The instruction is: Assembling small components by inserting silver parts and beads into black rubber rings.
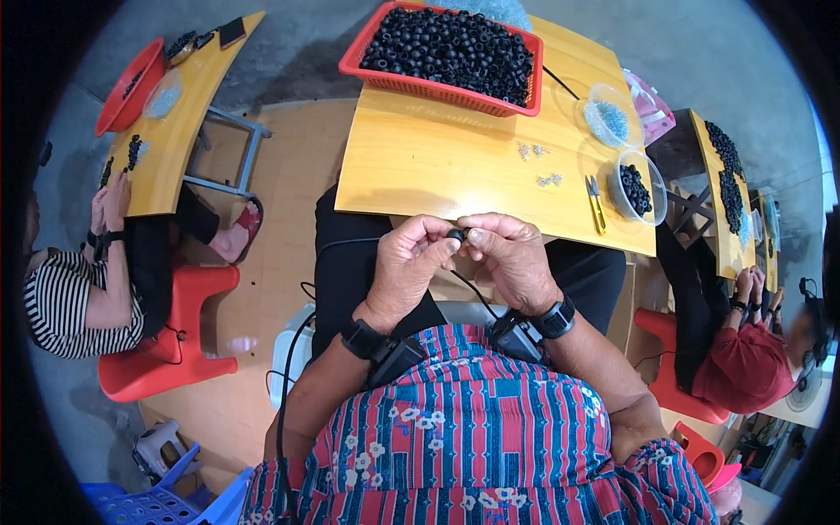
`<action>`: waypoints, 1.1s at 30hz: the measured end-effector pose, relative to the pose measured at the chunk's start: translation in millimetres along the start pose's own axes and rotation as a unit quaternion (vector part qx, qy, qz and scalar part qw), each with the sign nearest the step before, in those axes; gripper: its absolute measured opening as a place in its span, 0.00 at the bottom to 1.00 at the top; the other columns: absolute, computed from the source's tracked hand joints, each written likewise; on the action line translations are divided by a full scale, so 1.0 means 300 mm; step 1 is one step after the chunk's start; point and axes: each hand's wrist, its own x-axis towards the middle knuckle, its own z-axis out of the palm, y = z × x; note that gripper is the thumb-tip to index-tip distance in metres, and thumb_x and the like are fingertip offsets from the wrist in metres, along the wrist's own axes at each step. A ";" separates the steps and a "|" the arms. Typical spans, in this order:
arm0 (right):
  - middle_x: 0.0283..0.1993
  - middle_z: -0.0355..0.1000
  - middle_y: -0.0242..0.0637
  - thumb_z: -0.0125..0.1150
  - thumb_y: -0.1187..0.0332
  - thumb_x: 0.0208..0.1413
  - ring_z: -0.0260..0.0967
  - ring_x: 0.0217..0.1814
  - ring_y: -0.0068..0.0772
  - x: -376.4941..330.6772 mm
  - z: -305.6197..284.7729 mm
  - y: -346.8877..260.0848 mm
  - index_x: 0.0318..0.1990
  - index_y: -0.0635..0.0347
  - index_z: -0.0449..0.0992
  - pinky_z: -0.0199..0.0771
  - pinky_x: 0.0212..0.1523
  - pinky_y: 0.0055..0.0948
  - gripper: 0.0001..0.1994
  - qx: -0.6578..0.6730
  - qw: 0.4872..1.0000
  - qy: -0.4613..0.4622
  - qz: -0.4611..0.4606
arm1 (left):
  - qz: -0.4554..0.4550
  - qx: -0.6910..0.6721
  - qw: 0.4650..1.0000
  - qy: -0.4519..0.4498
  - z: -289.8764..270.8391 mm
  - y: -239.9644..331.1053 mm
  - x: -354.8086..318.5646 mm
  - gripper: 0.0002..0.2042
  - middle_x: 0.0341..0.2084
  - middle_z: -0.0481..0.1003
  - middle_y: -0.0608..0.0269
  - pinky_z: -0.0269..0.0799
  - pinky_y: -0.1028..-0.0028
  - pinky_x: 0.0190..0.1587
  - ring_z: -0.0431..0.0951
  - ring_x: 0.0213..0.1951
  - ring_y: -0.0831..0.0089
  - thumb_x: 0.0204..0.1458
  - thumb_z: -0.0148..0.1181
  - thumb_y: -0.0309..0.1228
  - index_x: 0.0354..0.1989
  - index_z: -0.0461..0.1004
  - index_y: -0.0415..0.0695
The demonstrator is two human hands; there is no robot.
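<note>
Just off the table's front edge, my left hand (413, 265) and my right hand (510, 258) meet fingertip to fingertip. Between them is a small round black piece (456, 234), pinched by the left thumb and fingers. The right thumb and forefinger press against its other side; whether they also grip a smaller part is hidden. Beyond my hands, a red plastic basket (446, 98) heaped with similar black pieces (446, 54) stands on the yellow table (420, 166). Small clear bits (549, 180) lie in little groups on the tabletop.
Right on the table are a clear tub of black pieces (635, 191), a tub of clear bits (607, 122) and yellow-handled snips (596, 206). A black cable (472, 289) runs below my hands. People sit on red stools at tables left (83, 302) and right (748, 367).
</note>
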 end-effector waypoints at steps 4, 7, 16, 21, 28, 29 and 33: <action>0.34 0.76 0.37 0.60 0.78 0.53 0.69 0.31 0.21 -0.008 0.023 -0.025 0.43 0.68 0.78 0.72 0.35 0.19 0.10 -0.051 0.998 0.002 -0.021 | 0.010 0.008 1.000 0.013 0.001 0.006 -0.007 0.06 0.27 0.74 0.67 0.71 0.83 0.31 0.72 0.27 0.85 0.54 0.60 0.24 0.37 0.73 0.37; 0.33 0.76 0.36 0.60 0.78 0.53 0.69 0.31 0.20 -0.009 0.024 -0.029 0.42 0.68 0.78 0.72 0.35 0.19 0.09 -0.092 0.995 0.006 -0.031 | 0.013 0.020 1.000 0.015 -0.001 0.011 -0.014 0.05 0.27 0.73 0.67 0.71 0.83 0.31 0.72 0.27 0.84 0.54 0.59 0.24 0.37 0.73 0.37; 0.32 0.76 0.32 0.61 0.77 0.54 0.69 0.31 0.18 -0.005 0.029 -0.044 0.40 0.67 0.78 0.72 0.35 0.18 0.07 -0.188 0.981 0.011 -0.050 | 0.021 -0.005 0.999 0.025 0.001 0.008 -0.019 0.06 0.27 0.72 0.68 0.71 0.83 0.31 0.71 0.26 0.84 0.54 0.60 0.24 0.37 0.73 0.37; 0.32 0.76 0.32 0.61 0.76 0.54 0.68 0.31 0.18 -0.009 0.033 -0.037 0.40 0.67 0.78 0.72 0.36 0.18 0.07 -0.173 0.983 0.013 -0.054 | 0.020 -0.025 0.999 0.025 0.005 0.008 -0.018 0.06 0.27 0.72 0.68 0.71 0.83 0.31 0.71 0.27 0.84 0.54 0.60 0.24 0.37 0.73 0.36; 0.32 0.76 0.32 0.60 0.75 0.55 0.68 0.31 0.18 0.000 0.019 -0.013 0.41 0.66 0.78 0.72 0.36 0.17 0.07 -0.141 0.989 -0.003 -0.052 | 0.010 0.001 1.000 0.020 -0.003 0.008 -0.022 0.04 0.26 0.73 0.68 0.71 0.82 0.33 0.72 0.27 0.84 0.55 0.58 0.25 0.37 0.73 0.38; 0.32 0.76 0.32 0.60 0.75 0.55 0.68 0.31 0.18 0.001 0.018 -0.012 0.41 0.66 0.78 0.72 0.36 0.17 0.07 -0.138 0.989 -0.008 -0.053 | 0.011 0.003 1.000 0.018 -0.005 0.006 -0.021 0.04 0.26 0.73 0.68 0.71 0.82 0.33 0.71 0.27 0.84 0.55 0.58 0.25 0.37 0.73 0.38; 0.32 0.75 0.32 0.60 0.76 0.55 0.68 0.31 0.18 0.003 0.018 -0.007 0.41 0.66 0.78 0.72 0.36 0.17 0.08 -0.148 0.987 -0.003 -0.054 | 0.007 0.008 1.000 0.023 -0.003 0.008 -0.021 0.04 0.26 0.73 0.68 0.71 0.82 0.32 0.71 0.27 0.84 0.56 0.57 0.25 0.37 0.73 0.38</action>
